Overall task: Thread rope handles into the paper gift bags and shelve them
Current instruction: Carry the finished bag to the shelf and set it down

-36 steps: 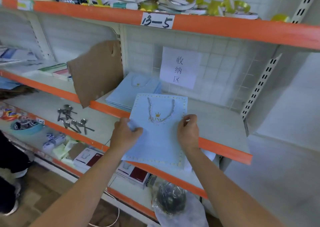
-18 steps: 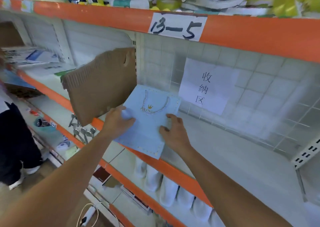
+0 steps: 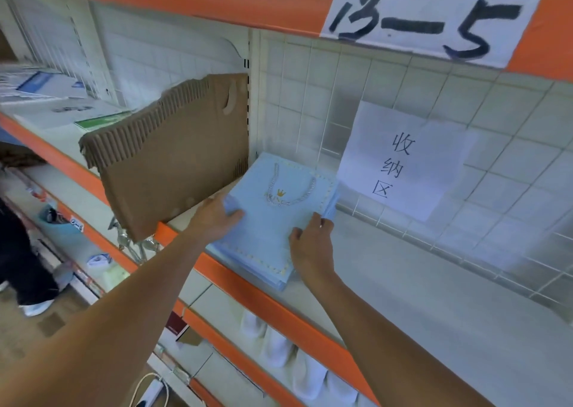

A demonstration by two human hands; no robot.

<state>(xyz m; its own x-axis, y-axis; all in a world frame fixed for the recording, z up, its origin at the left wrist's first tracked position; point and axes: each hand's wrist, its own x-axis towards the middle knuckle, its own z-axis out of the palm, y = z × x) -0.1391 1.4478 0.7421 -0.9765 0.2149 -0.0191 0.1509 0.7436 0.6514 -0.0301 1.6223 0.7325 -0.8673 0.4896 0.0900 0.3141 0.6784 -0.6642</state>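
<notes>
Big shelf [image 3: 418, 298] with orange edge. Brown cardboard [image 3: 173, 155] stands at left. Blue bag [image 3: 263, 230] lies flat on stack of bags on shelf. Rope handle [image 3: 291, 200] already in. Left hand [image 3: 217, 217] grips bag's left edge. Right hand [image 3: 310, 245] touches right edge, fingers loose. Letting go likely left.

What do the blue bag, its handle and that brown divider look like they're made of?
Blue bag: likely matte paper; it lies flat with crisp edges.
Handle: twisted cord, seemingly silvery-white rope.
Brown divider: corrugated cardboard; fluting shows along its torn top edge.
</notes>
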